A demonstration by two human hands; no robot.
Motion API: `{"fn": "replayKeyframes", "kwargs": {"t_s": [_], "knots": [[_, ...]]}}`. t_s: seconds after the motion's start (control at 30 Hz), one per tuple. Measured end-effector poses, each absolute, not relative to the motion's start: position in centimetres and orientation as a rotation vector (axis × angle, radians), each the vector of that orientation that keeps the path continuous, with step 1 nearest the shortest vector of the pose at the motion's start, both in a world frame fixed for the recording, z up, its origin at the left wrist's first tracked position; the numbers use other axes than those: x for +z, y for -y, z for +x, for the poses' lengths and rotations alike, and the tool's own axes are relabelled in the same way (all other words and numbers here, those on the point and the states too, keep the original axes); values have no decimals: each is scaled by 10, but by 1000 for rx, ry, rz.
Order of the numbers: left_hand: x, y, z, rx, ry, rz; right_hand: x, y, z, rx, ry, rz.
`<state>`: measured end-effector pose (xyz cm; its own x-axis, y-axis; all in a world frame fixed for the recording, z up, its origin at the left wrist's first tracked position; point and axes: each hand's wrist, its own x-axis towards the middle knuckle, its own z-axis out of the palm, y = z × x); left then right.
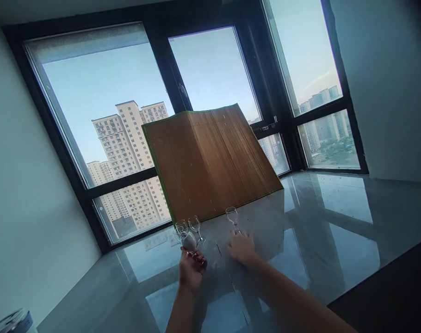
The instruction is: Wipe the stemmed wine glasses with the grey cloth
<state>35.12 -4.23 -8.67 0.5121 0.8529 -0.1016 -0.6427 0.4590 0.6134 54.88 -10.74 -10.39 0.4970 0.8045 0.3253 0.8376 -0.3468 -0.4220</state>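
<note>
My left hand is closed around the stem of a small clear wine glass and holds it just above the glossy floor. Two more small glasses stand on the floor right behind it. My right hand reaches forward with its fingers on the foot of another small stemmed glass that stands upright on the floor. All the glasses are in front of a brown bamboo mat that leans against the window.
A large dark-framed window spans the far side, with tower blocks outside. The polished grey floor stretches to the right. White walls close both sides. A round metal-rimmed object sits at the bottom left corner.
</note>
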Motion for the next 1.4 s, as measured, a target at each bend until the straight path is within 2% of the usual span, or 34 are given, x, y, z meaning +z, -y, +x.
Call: {"fn": "replayKeyframes", "kwargs": {"t_s": [0.23, 0.5, 0.73, 0.87, 0.97, 1.23, 1.4], "knots": [[-88, 40, 353, 1017, -511, 570, -108, 105, 553, -67, 1402, -2210], [-90, 43, 358, 1056, -580, 667, -122, 88, 567, -24, 1373, -1975], [-100, 37, 366, 1383, -890, 1307, -109, 87, 561, 33, 1387, -1758], [-106, 34, 364, 1537, -1053, 1683, -93, 96, 533, 117, 1376, -1356], [-109, 35, 364, 1475, -1089, 1880, -89, 101, 519, 204, 1381, -1123], [-111, 41, 366, 1384, -1042, 1961, -102, 96, 519, 314, 1414, -1247], [-111, 40, 366, 1408, -1029, 1899, -103, 97, 519, 470, 1431, -1103]]}}
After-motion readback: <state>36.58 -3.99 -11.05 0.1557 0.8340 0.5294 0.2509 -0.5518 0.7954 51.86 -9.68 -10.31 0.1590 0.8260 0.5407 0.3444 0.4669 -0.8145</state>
